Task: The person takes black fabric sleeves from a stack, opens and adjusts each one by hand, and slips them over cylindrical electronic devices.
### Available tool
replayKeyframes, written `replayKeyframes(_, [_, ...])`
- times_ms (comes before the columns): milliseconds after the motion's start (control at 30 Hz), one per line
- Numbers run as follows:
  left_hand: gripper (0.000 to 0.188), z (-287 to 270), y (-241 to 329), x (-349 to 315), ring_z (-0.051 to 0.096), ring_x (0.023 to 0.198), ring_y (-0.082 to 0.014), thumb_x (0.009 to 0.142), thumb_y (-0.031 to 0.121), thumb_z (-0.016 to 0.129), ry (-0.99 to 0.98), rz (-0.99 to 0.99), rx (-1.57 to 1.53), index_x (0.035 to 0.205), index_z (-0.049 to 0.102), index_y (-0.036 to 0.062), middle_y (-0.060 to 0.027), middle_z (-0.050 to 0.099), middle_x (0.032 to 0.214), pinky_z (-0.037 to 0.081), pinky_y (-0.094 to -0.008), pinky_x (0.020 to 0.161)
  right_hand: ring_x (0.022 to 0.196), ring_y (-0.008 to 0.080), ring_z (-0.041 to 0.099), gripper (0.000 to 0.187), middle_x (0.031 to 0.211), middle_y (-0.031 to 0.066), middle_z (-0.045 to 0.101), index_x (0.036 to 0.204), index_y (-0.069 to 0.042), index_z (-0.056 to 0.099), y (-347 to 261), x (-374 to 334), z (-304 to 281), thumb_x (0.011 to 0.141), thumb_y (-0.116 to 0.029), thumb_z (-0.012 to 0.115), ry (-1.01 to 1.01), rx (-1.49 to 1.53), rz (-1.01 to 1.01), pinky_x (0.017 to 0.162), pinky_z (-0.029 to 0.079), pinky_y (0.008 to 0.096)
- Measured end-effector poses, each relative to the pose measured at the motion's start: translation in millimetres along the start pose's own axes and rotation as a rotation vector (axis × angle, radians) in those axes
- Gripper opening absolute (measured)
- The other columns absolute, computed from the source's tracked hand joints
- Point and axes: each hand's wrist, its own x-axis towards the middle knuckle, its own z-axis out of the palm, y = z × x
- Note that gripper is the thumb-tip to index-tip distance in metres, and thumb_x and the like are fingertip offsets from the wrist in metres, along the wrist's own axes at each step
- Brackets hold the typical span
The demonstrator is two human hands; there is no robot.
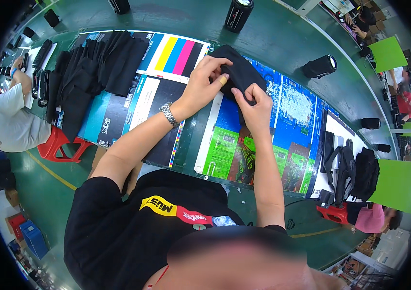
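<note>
A piece of black fabric (240, 71) is held up between my two hands, over the far part of the workbench. My left hand (209, 79) pinches its left edge with thumb and fingers, a yellowish wrap on one finger and a metal watch on the wrist. With thumb and bent fingers, my right hand (254, 104) grips the fabric's lower right edge. Further left on the bench lies a heap of similar black fabric pieces (82, 72), laid overlapping. What the folds of the held piece cover cannot be seen.
Printed sheets (167, 92) cover the bench. Small white bits (295, 104) lie scattered on a blue sheet at right. Black cylindrical speakers (319, 66) stand beyond the bench. Black straps (344, 169) and cloth lie at far right. A co-worker (14, 118) sits at left by a red stool (63, 145).
</note>
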Motion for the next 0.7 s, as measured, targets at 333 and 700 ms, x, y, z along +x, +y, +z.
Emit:
replayKeyframes(333, [0.027, 1, -10, 0, 0.055, 0.104, -0.0126, 0.094, 0.011, 0.053, -0.115, -0.411, -1.112, 0.12, 0.052, 0.0034, -0.0057, 0.058, 0.11, 0.044, -0.0316, 0.093, 0.072, 0.02, 0.051, 0.014, 0.078, 0.0088, 0.051, 0.083, -0.001, 0.049, 11, -2, 14, 0.077, 0.002, 0.061, 0.183, 0.25, 0.086, 0.068, 0.042, 0.0305])
replayKeyframes(700, [0.024, 12, -6, -2, 0.054, 0.094, -0.0072, 0.094, 0.009, 0.05, -0.131, -0.3, -0.902, 0.118, 0.048, 0.0051, -0.0026, 0.059, 0.105, 0.042, -0.0253, 0.083, 0.073, 0.0101, 0.058, 0.012, 0.084, 0.0007, 0.063, 0.09, -0.002, 0.057, 36, 7, -3, 0.083, -0.005, 0.065, 0.306, 0.268, 0.427, 0.064, 0.048, 0.027])
